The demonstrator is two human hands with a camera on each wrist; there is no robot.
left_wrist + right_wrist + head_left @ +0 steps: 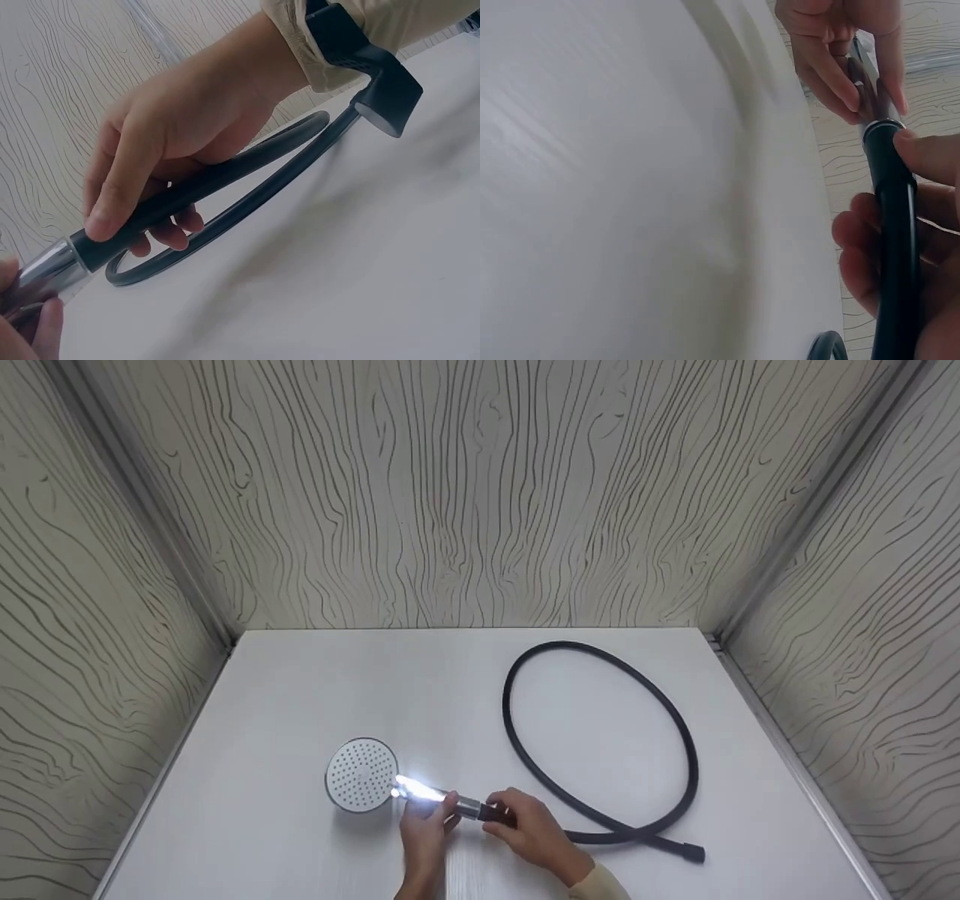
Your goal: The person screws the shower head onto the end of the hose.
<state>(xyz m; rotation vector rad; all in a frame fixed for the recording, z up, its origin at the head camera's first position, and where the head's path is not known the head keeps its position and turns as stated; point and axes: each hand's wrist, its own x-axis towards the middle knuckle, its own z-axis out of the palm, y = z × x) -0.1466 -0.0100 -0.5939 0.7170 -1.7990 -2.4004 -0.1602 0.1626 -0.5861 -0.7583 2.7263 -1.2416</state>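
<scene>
My left hand (426, 834) grips the shiny chrome handle of a shower head (362, 775), whose round dotted spray face is turned up at the left. Bright glare covers part of the handle. At the handle's lower end, my right hand (532, 829) holds the end of a black shower hose (507, 697), thumb on one side and fingers curled round the other. The hose's black collar (97, 246) meets the chrome handle end (56, 268) in line in the left wrist view. The right wrist view shows the same joint (883, 127) between both hands.
From my right hand the hose runs in a large loop on the white table (300, 682), crossing itself near its free end (694, 853) at the front right. Wood-grain patterned panels (480, 495) stand behind the table and along both sides.
</scene>
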